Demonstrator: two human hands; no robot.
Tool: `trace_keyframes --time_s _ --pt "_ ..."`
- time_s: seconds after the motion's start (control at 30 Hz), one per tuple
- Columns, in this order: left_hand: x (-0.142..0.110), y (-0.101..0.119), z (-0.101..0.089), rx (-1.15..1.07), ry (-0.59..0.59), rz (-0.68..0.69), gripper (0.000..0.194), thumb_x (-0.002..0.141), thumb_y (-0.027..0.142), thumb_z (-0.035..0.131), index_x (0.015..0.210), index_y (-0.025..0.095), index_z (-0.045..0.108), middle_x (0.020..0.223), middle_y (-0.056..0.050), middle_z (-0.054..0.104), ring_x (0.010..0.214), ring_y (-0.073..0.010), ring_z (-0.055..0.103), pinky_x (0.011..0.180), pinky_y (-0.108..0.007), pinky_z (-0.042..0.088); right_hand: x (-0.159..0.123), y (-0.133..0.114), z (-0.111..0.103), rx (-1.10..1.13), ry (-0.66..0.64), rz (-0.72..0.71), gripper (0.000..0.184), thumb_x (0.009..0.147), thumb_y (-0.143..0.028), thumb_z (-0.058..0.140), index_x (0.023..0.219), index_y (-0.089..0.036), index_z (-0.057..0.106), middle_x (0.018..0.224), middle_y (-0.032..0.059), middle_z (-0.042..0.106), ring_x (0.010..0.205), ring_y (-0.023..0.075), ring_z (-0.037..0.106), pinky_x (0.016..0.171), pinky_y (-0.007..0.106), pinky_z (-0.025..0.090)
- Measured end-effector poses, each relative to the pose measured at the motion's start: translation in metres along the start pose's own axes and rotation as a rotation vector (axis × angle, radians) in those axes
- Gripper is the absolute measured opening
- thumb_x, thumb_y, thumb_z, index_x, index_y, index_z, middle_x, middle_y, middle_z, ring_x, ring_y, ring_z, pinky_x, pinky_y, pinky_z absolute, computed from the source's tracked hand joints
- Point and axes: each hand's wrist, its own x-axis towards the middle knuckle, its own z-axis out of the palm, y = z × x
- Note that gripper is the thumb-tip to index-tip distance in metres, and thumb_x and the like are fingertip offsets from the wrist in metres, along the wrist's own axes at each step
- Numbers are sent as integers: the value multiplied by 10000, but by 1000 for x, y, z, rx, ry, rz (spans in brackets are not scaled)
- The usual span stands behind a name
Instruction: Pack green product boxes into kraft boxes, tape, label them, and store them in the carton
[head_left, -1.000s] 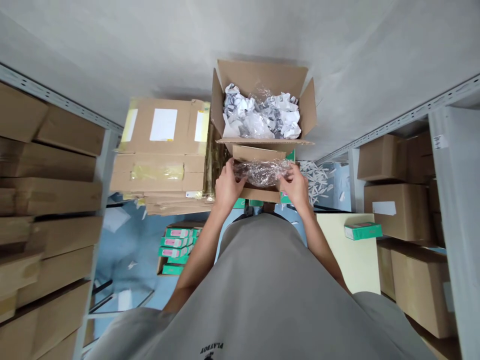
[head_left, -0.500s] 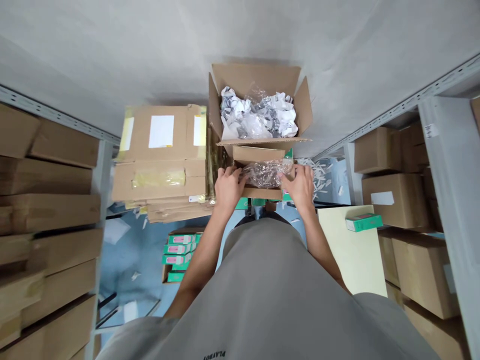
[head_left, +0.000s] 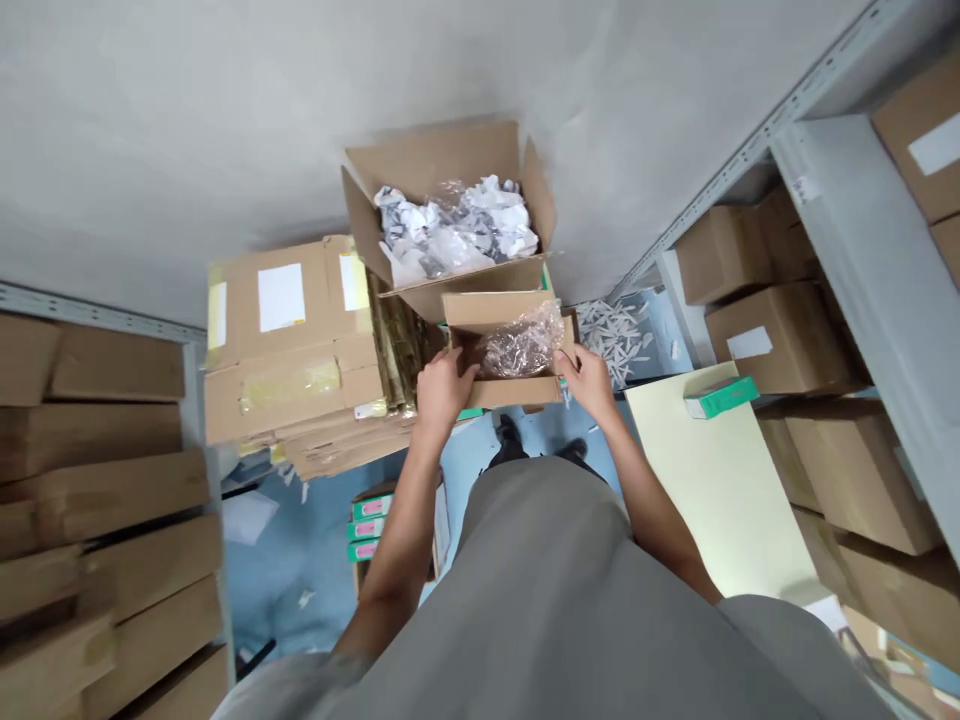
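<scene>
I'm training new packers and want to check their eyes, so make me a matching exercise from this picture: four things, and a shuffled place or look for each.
Things:
1. Crumpled paper
2. Plastic wrap in the small box
3. Lone green box
4. Left hand

Places and looks:
A. On the pale yellow board
B. At the left end of the small box
C. White, in the large open box
D. Clear and crinkled

Right pairs: 1-C, 2-D, 3-A, 4-B
</scene>
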Motion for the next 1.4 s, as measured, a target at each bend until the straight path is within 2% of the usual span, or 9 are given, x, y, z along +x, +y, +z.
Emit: trace_keyframes --time_s 0.1,0.2,0.5,0.67,0.77,0.87,1.0,1.17,1.4 --pt "-12 45 14 11 -30 147 609 1023 385 762 1594 218 630 1500 -195 732 1288 -398 759 1075 -492 622 -40 34 -42 88 116 80 450 1085 -616 550 978 -219 733 766 43 733 758 231 687 743 320 568" --pt "-23 109 49 36 -133 303 710 1012 382 790 1664 228 557 1491 -207 712 1281 -384 757 1098 -479 612 -92 84 -83 154 263 197 486 1063 -670 554 936 -228 711 704 24 677 729 226 656 710 314 556" --pt "-104 332 210 257 -505 760 656 1052 402 748 1657 230 564 1498 -202 666 1277 -371 756 1113 -434 590 -293 254 -158 192 670 693 410 1025 -510 585 712 -295 429 608 -44 485 600 181 505 614 295 413" --pt "-154 416 300 306 -698 960 661 1049 348 760 1651 168 552 1542 -220 655 1406 -349 699 1197 -409 546 -374 319 -169 184 800 932 362 1017 -418 552 717 -307 384 610 -41 515 600 177 462 614 299 343" --pt "-176 440 336 348 -780 1014 684 1037 302 774 1657 149 530 1584 -228 637 1468 -332 659 1236 -399 520 -401 343 -171 239 766 1026 291 1031 -362 543 755 -281 501 683 15 654 658 201 586 644 292 421" --pt "-191 447 351 385 -709 1095 659 1019 258 778 1624 117 558 1622 -245 595 1520 -342 602 1286 -418 475 -415 347 -171 200 781 1055 194 1039 -324 566 1045 -192 707 1032 140 815 901 261 749 780 328 562" --pt "-206 458 356 366 -632 1278 551 1081 215 644 1623 141 572 1623 -212 602 1502 -311 608 1286 -396 478 -404 335 -179 -135 836 977 421 1113 -254 473 1466 -153 679 1429 218 729 1295 323 689 1051 428 587" --pt "-225 488 385 693 -756 1297 464 1003 78 661 1464 52 699 1441 -285 718 1332 -355 737 1120 -416 601 -353 346 -198 -318 407 921 484 1059 -22 405 1357 -105 777 1354 253 750 1328 356 648 1127 477 548" --pt "-235 497 409 761 -733 1293 319 1007 30 582 1199 76 832 1192 -273 803 1221 -364 784 1029 -431 633 -342 375 -199 -346 248 883 478 1037 32 396 1339 -28 762 1417 291 720 1405 359 594 1180 504 524"
